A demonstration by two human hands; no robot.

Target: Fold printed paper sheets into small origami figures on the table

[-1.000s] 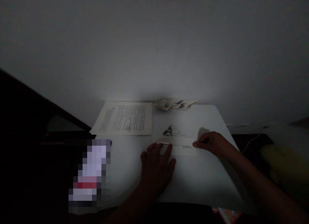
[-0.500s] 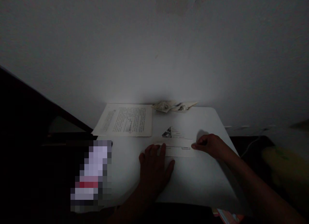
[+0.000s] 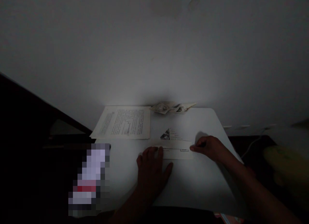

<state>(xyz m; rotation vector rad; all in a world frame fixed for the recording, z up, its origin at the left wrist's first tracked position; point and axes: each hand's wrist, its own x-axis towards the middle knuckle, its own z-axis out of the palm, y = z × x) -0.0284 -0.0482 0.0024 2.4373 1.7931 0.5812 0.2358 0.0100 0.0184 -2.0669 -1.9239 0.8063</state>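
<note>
A printed sheet of folded paper (image 3: 177, 154) lies on the white table (image 3: 193, 182), with a triangular printed part at its far side and a straight strip along its near side. My left hand (image 3: 151, 169) rests palm down on the left end of the strip, its fingers spread and its thumb out to the right. At the strip's right end my right hand (image 3: 205, 146) pinches the paper's edge between thumb and forefinger. The left corner of the paper is hidden under my left fingers.
Printed sheets (image 3: 125, 122) lie at the table's back left. Two folded paper shapes (image 3: 162, 108) stand against the wall (image 3: 154, 56). A pixelated light-coloured object (image 3: 93, 172) sits at the left edge. The room is dim, and a cable (image 3: 251, 146) hangs at the right.
The view has shifted slightly, so everything sits a little lower and further left. Both hands keep the same hold on the folded paper.
</note>
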